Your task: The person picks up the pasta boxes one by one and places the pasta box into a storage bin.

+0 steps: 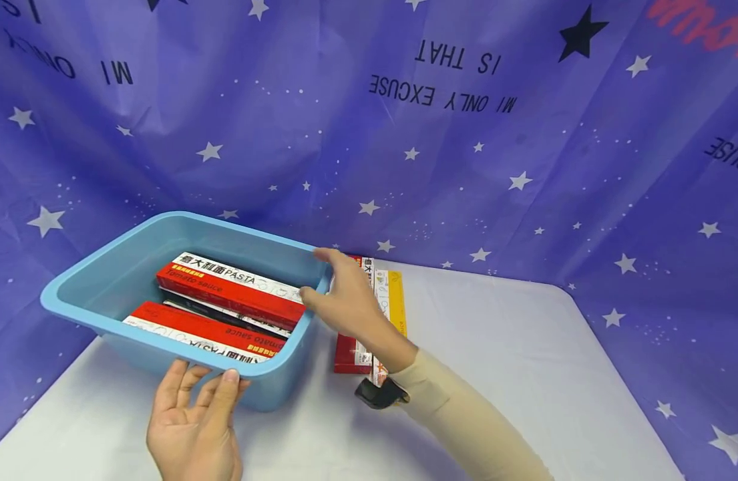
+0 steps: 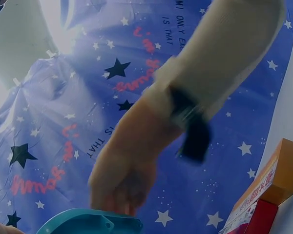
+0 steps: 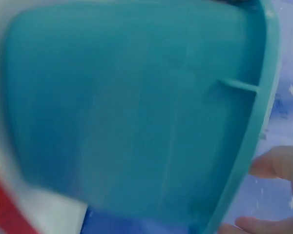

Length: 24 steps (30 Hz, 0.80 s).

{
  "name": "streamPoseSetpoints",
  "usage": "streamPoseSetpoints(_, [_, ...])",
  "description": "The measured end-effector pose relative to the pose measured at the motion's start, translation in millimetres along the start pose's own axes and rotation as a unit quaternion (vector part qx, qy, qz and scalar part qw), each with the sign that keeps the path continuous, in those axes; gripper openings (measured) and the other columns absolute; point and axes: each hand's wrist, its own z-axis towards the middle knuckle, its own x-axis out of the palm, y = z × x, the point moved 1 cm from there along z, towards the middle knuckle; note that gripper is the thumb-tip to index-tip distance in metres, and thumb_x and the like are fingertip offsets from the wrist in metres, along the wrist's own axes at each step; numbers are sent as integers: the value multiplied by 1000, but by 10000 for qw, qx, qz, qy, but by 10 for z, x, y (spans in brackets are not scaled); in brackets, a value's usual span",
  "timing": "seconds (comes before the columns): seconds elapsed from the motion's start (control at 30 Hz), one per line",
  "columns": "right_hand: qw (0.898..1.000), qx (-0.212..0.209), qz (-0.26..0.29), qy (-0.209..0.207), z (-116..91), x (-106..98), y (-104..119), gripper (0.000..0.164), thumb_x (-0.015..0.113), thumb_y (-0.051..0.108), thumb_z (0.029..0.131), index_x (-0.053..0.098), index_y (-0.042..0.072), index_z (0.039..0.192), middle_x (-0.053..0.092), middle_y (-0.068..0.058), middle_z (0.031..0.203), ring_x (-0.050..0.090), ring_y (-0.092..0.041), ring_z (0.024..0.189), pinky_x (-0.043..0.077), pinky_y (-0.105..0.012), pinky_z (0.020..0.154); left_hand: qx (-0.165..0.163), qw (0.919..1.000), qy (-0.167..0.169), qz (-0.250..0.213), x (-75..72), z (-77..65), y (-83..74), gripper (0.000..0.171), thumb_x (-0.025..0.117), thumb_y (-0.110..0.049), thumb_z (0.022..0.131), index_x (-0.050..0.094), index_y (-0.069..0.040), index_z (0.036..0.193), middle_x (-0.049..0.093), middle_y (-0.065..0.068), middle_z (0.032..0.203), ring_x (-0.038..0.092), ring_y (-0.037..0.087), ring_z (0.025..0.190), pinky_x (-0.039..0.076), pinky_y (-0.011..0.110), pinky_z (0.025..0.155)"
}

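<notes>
A light blue plastic basin (image 1: 266, 393) is on the left in the head view, with several pasta boxes inside. A red and white pasta box (image 1: 230, 287) lies toward its back, another red and white pasta box (image 1: 206, 327) lies nearer, and a dark box (image 1: 218, 312) shows between them. My left hand (image 1: 194, 427), palm up, holds the near rim, thumb and fingertips at its edge. My right hand (image 1: 350, 300) grips the right rim at the corner. In the right wrist view the basin's outer wall (image 3: 112, 112) fills most of the picture.
Right of the basin, partly behind my right forearm, a red box (image 1: 352, 354) and a yellow and white box (image 1: 396, 300) lie side by side on the white table (image 1: 495, 334). A purple star-patterned cloth (image 1: 441, 167) hangs behind the table.
</notes>
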Motion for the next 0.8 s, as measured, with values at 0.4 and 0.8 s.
streamPoseSetpoints(0.4, [9872, 1415, -716, -191, -959, -178, -1110, 96, 85, 46, 70, 43, -2, 142, 48, -18, 142, 40, -36, 133, 33, -54, 113, -19, 9997, 44, 252, -13, -10, -15, 67, 65, 24, 79, 40, 2, 138, 42, 21, 110, 66, 23, 75, 63, 32, 67])
streamPoseSetpoints(0.8, [9523, 1663, -2497, 557, -1411, -359, -1451, 44, 78, 40, 56, 53, 12, 79, 48, 3, 61, 46, -16, 51, 37, -28, 41, 24, 10000, 39, 35, 16, -20, -10, 69, 65, 26, 78, 40, 3, 138, 42, 21, 110, 66, 23, 73, 63, 32, 65])
